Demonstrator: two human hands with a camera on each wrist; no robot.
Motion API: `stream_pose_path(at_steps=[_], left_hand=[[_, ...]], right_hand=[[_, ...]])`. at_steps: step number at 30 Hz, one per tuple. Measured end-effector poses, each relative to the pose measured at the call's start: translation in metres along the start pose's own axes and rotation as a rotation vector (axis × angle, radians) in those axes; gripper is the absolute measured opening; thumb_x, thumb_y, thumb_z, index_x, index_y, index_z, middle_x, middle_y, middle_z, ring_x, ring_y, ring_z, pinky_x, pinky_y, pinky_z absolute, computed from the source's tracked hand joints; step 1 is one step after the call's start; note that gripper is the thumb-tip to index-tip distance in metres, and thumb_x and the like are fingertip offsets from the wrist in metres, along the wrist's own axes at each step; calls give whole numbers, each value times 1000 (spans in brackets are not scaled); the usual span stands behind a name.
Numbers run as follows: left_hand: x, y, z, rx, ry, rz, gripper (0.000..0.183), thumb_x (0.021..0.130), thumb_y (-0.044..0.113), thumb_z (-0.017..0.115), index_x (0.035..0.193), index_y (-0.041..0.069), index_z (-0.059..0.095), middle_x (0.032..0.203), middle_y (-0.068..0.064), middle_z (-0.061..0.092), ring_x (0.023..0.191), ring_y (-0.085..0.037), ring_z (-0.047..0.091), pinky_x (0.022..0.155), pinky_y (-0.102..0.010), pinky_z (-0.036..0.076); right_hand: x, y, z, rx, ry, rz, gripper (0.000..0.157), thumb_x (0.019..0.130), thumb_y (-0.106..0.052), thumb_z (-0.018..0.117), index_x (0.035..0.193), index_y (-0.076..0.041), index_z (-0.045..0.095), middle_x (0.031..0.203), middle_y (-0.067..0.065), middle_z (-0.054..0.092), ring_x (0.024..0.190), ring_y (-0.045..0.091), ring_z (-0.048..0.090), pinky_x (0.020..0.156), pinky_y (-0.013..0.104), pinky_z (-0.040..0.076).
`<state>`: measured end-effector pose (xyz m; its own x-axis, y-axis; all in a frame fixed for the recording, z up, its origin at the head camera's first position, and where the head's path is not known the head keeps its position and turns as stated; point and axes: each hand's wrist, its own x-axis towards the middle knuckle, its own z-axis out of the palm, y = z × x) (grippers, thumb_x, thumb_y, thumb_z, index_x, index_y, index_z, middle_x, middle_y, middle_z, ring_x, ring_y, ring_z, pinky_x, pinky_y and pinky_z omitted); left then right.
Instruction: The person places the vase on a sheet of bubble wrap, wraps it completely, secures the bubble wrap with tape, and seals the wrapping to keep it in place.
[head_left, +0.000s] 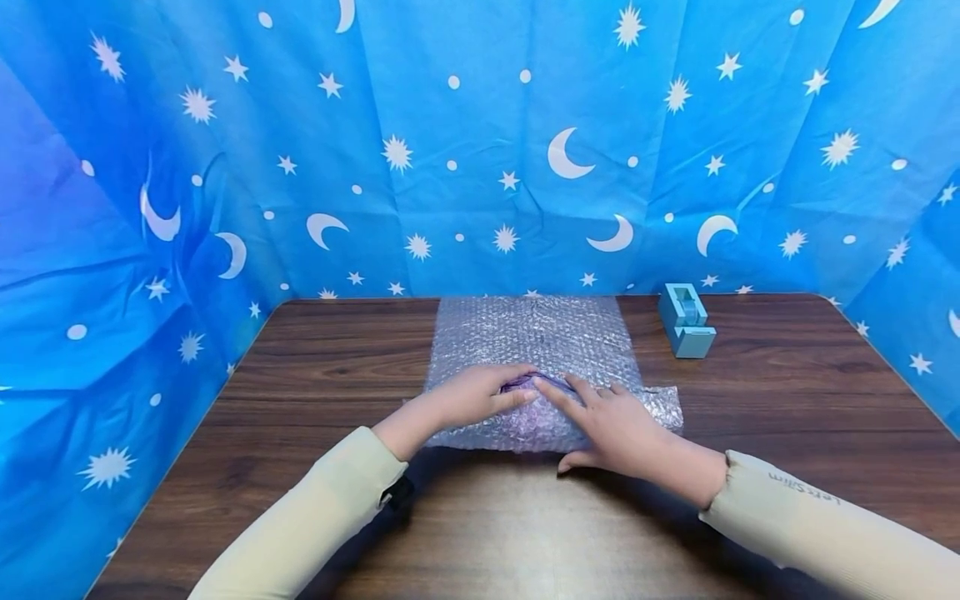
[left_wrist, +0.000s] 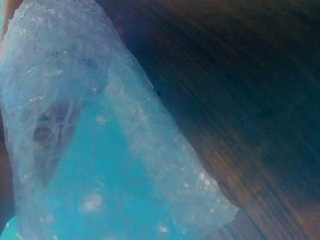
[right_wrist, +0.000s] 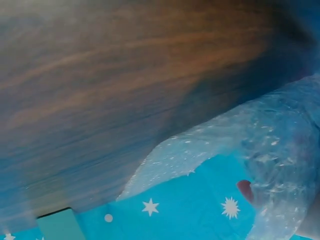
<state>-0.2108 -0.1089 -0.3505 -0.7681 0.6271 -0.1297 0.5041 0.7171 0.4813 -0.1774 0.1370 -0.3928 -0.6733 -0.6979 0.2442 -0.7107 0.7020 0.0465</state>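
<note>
On bubble wrap (head_left: 532,333): left hand (head_left: 474,397), right hand (head_left: 621,427); purple item (head_left: 516,384) between.

Both hands (head_left: 483,398) (head_left: 621,427) close together, right fingers (head_left: 564,400) spread, sleeved forearms (head_left: 318,500) angled inward.

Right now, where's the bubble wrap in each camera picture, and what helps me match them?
Head: bubble wrap around the middle, slightly low.
Left wrist: bubble wrap across the left side, down to the bottom.
Right wrist: bubble wrap at lower right.
Shared landmark: the dark wooden table.
</note>
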Motion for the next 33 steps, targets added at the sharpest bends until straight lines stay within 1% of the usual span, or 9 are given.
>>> stream_pose_path(at_steps=[4,9,15,18,22,25,27,30,33], left_hand=[[-1,0,0,7,-1,13,54,109,39,46,155,11,44,155,-13,53,145,-33,50,122,-52,39],[-4,-2,0,-13,7,25,51,109,36,48,154,12,47,154,-13,54,145,-33,50,122,-51,39],[-6,-6,-1,-19,11,-29,59,108,39,47,159,9,38,159,-17,47,147,-36,46,124,-51,36],[-8,-3,1,51,49,-40,62,108,40,47,159,6,35,158,-17,48,145,-36,49,123,-50,38],[-18,10,6,266,156,3,61,108,39,49,155,2,41,154,-17,53,140,-35,55,119,-51,42],[-29,20,11,448,280,64,58,106,38,54,152,3,47,152,-17,56,139,-34,57,117,-53,44],[-37,23,17,565,386,138,56,103,35,60,149,4,51,149,-16,59,138,-31,58,115,-51,47],[-46,20,27,711,557,318,52,94,30,72,139,5,62,141,-13,66,132,-27,63,110,-44,53],[-50,15,37,797,639,466,50,87,27,78,131,6,68,134,-10,71,128,-24,67,107,-38,55]], right_hand=[[6,-6,-2,-6,-20,42,107,81,-72,69,163,-21,24,136,27,63,92,39,76,85,58,61],[15,-9,-4,-34,-2,32,104,82,-74,66,161,-17,32,122,20,69,75,27,73,68,43,62],[23,-10,-7,-60,-30,28,97,84,-71,67,159,-18,38,118,23,71,69,26,71,54,36,58],[26,-11,-8,-54,-55,29,95,84,-71,67,158,-18,39,119,25,70,68,28,72,54,37,58],[28,-11,-10,-26,-83,40,94,86,-70,66,158,-15,40,120,27,70,70,30,72,60,41,61],[29,-9,-11,-25,-93,48,93,86,-70,66,156,-12,43,120,27,69,73,33,73,62,44,62],[29,-9,-10,-26,-93,50,93,86,-70,65,155,-11,44,118,27,70,73,34,74,62,44,62],[29,-6,-10,17,-95,58,95,85,-69,67,155,-10,43,118,28,71,76,35,75,64,45,62],[30,-2,-10,91,-97,74,96,84,-65,71,156,-9,41,119,27,72,85,36,76,71,47,63]])
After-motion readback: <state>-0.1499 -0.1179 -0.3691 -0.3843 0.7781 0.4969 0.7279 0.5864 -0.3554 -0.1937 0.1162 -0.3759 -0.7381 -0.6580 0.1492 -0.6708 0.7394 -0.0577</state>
